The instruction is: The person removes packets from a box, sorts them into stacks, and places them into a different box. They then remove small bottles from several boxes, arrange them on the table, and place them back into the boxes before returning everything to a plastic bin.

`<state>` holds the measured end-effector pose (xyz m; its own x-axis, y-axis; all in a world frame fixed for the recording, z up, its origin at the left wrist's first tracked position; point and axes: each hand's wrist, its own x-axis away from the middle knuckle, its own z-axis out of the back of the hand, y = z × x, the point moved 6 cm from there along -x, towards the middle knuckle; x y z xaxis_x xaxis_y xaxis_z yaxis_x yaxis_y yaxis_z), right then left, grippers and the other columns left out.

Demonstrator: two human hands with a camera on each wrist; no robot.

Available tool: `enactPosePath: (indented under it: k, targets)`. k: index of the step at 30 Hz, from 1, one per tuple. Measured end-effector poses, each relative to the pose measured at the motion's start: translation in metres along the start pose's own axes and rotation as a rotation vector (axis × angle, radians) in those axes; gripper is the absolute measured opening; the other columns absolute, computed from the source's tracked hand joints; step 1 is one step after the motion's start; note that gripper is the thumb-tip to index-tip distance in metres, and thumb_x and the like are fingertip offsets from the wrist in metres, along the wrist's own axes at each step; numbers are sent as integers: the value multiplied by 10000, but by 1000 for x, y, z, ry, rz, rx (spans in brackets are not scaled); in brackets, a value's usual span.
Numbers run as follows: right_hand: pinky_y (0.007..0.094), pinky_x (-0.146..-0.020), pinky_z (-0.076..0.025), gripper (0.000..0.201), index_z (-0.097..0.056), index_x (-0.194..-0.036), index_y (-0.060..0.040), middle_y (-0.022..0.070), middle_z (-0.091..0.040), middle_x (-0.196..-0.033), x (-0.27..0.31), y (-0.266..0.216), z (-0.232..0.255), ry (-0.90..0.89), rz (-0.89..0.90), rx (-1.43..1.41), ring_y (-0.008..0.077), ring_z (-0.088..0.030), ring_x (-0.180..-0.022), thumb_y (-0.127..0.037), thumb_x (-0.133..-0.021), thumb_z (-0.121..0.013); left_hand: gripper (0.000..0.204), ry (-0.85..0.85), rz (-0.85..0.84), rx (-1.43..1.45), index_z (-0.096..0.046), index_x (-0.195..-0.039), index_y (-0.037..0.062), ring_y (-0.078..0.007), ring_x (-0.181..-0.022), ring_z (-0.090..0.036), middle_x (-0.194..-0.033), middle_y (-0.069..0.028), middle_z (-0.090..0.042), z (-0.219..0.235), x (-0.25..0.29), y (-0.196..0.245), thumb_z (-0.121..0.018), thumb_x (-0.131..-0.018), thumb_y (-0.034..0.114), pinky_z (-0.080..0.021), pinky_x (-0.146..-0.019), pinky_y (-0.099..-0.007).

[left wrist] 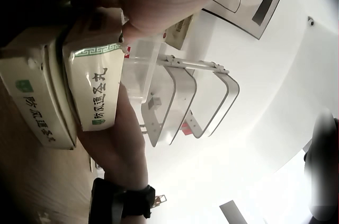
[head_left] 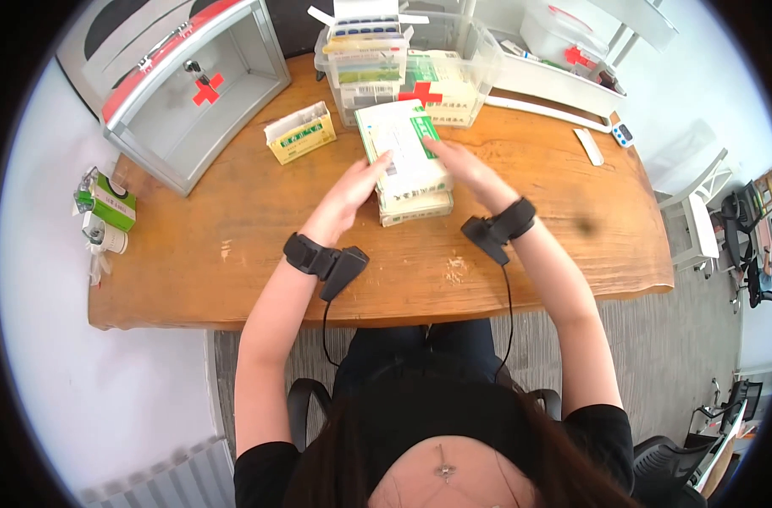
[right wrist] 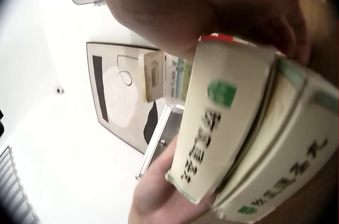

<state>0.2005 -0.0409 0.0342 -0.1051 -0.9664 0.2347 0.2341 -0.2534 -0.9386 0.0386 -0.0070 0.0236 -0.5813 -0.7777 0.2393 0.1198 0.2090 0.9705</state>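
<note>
A white and green medicine box [head_left: 400,152] lies on top of the stack in front of me, held between my two hands. My left hand [head_left: 352,193] grips its left side, thumb over the top edge. From the opposite side my right hand [head_left: 475,172] holds it, its thumb also on the upper face. Beneath is a lower medicine box [head_left: 416,209] of the same kind, resting on the table. Both wrist views show the printed ends, the upper box [left wrist: 96,86] slightly askew over the lower box [left wrist: 38,102]. The far fingers are partly hidden behind the boxes.
Just behind the stack stands a clear plastic bin [head_left: 479,72] filled with medicine boxes. An open yellow carton [head_left: 301,135] sits to its left, near a metal first-aid case [head_left: 191,110]. A white first-aid kit [head_left: 564,76] is at back right. The wooden table [head_left: 572,229] has a wavy front edge.
</note>
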Motion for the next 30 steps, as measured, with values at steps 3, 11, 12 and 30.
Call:
enactPosePath:
  k: [3,11,12,30]
  targets:
    - [329,-880,-442,613,-521,-1212,85,189,-630,-1101,4,9,-4,126,53,-88,236,-596,-1009,-455,-924,-486,527,-19,-7,51,-509,-1269,-25,-162,-1170,-481,-1260,-95,-561,-7,0,3,-491,-957,398,-324,-1007,-307]
    - [299,-980,-365,542,-358,-1343,79,192,-482,-1298,22,13,7,239,401,-283,200,-473,-1171,-289,-966,-485,821,-152,-32,108,-42,-1466,43,-216,-1351,-267,-1475,-149,-255,-25,6,21,-585,-920,327,-276,-1080,-355]
    - [299,-999,-351,563,-318,-1369,74,194,-459,-1321,28,11,7,243,408,-316,204,-449,-1203,-286,-968,-483,855,-162,-74,27,25,-1473,78,-243,-1362,-262,-1487,-161,-231,-26,4,19,-576,-921,334,-296,-1072,-379]
    - [354,-1091,-300,1105,-81,-1476,-37,161,-362,-1412,43,0,38,49,557,160,235,-354,-1313,-138,-662,-822,1074,-236,-405,-274,-45,-1447,40,-297,-1274,-395,-1409,-212,-320,-14,-14,14,-801,-691,141,-367,-1032,-379]
